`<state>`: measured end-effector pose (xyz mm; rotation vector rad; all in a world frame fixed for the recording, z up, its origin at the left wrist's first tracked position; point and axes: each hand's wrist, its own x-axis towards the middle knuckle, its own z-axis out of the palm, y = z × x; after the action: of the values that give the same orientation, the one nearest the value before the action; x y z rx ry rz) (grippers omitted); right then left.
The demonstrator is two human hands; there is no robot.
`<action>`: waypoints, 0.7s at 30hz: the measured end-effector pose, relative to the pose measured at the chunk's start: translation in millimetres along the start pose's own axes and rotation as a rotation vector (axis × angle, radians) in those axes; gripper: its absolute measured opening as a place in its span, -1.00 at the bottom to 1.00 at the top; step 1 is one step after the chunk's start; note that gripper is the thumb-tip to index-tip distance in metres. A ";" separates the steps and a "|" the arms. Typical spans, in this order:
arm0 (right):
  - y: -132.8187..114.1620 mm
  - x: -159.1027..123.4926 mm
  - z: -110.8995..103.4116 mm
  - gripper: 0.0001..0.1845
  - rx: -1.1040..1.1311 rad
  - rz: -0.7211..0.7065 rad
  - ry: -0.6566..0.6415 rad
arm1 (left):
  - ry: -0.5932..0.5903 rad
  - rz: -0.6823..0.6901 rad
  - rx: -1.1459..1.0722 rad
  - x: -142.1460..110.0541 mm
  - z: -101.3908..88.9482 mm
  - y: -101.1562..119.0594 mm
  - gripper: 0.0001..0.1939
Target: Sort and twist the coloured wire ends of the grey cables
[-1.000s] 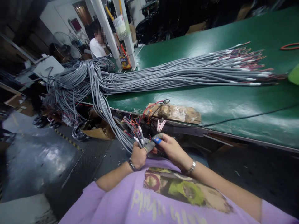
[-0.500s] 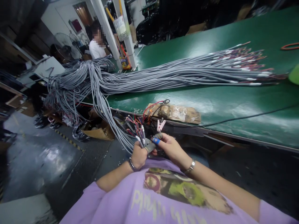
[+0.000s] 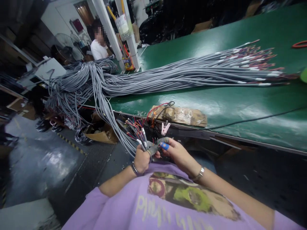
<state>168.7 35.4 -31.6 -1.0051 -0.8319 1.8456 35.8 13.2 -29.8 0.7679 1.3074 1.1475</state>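
My left hand (image 3: 143, 158) is closed around a bunch of grey cables (image 3: 117, 127), whose stripped ends fan out above it. Coloured wires (image 3: 135, 126) stick up there, with white sleeves at the jacket ends. Close by on the right, my right hand (image 3: 174, 151) pinches thumb against fingers on thin wires near the left fingertips. Grey covers wrap some fingers of both hands, and a blue band (image 3: 164, 146) circles the right thumb. The grip point itself is partly hidden. A pink clip (image 3: 165, 128) hangs at the bench edge just above the right hand.
A long bundle of grey cables (image 3: 179, 75) lies along the green bench (image 3: 259, 108). A taped cardboard piece (image 3: 184, 115) sits at its front edge, with a black cord (image 3: 251, 120) running right. An open carton (image 3: 103, 135) stands on the floor; a person (image 3: 98, 48) is behind the posts.
My right hand has drawn slightly to the right, apart from the left, and thin wires now show between them. The bunch's wire ends have tipped a little left.
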 end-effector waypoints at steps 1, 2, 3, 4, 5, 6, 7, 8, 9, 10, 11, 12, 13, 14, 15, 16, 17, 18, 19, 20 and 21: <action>-0.1 -0.5 1.0 -0.51 -0.030 -0.019 0.005 | 0.000 -0.003 0.000 0.0 0.4 0.5 -0.55; 0.0 -0.5 1.6 -0.51 -0.052 -0.032 0.014 | 0.002 -0.005 0.000 0.0 0.8 0.9 -0.55; 0.3 -0.2 1.9 -0.52 -0.067 -0.040 0.022 | 0.006 -0.005 0.000 -0.1 1.0 1.3 -0.55; 0.8 0.2 1.9 -0.53 -0.076 -0.046 0.030 | 0.009 -0.003 0.001 -0.1 1.1 1.6 -0.56; 1.3 0.5 1.8 -0.54 -0.080 -0.051 0.036 | 0.011 0.000 0.002 -0.1 1.1 1.7 -0.56; 2.0 0.6 1.7 -0.55 -0.077 -0.055 0.041 | 0.014 0.007 0.003 0.0 0.9 1.7 -0.56; 2.8 0.5 1.6 -0.56 -0.069 -0.056 0.044 | 0.018 0.015 0.003 0.2 0.6 1.5 -0.56; 3.7 0.2 1.7 -0.57 -0.057 -0.053 0.046 | 0.024 0.026 0.003 0.4 0.3 1.3 -0.57; 4.8 -0.3 1.8 -0.58 -0.045 -0.049 0.049 | 0.030 0.038 0.004 0.5 0.2 1.0 -0.57; 6.0 -0.9 2.1 -0.59 -0.034 -0.046 0.054 | 0.038 0.048 0.003 0.6 0.1 0.9 -0.57; 7.1 -1.4 2.3 -0.60 -0.025 -0.043 0.061 | 0.046 0.055 0.000 0.5 0.2 0.9 -0.58; 7.9 -1.9 2.6 -0.60 -0.021 -0.041 0.067 | 0.052 0.057 -0.004 0.5 0.4 1.0 -0.58; 8.5 -2.3 2.8 -0.60 -0.020 -0.041 0.073 | 0.055 0.052 -0.009 0.3 0.8 1.4 -0.58; 8.5 -2.6 2.9 -0.60 -0.022 -0.043 0.077 | 0.059 0.046 -0.015 0.0 1.2 1.8 -0.58; 8.1 -2.7 3.1 -0.61 -0.025 -0.047 0.079 | 0.063 0.040 -0.019 -0.2 1.6 2.4 -0.58; 7.0 -2.6 3.4 -0.60 -0.028 -0.053 0.079 | 0.065 0.036 -0.020 -0.5 2.1 2.9 -0.58; 5.6 -2.3 3.7 -0.60 -0.031 -0.059 0.075 | 0.065 0.034 -0.018 -0.8 2.5 3.4 -0.58; 3.8 -1.8 4.2 -0.59 -0.035 -0.065 0.067 | 0.064 0.034 -0.015 -1.1 2.9 3.8 -0.57; 2.0 -1.2 4.7 -0.59 -0.039 -0.065 0.055 | 0.060 0.035 -0.008 -1.4 3.2 4.2 -0.57; 0.4 -0.5 5.1 -0.58 -0.046 -0.060 0.039 | 0.055 0.036 0.001 -1.7 3.5 4.4 -0.56; -0.7 0.2 5.5 -0.57 -0.056 -0.052 0.024 | 0.049 0.036 0.011 -1.9 3.8 4.5 -0.55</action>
<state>164.0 35.1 -28.5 -1.0290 -0.8913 1.7714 38.8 13.4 -24.3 0.7780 1.3458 1.1950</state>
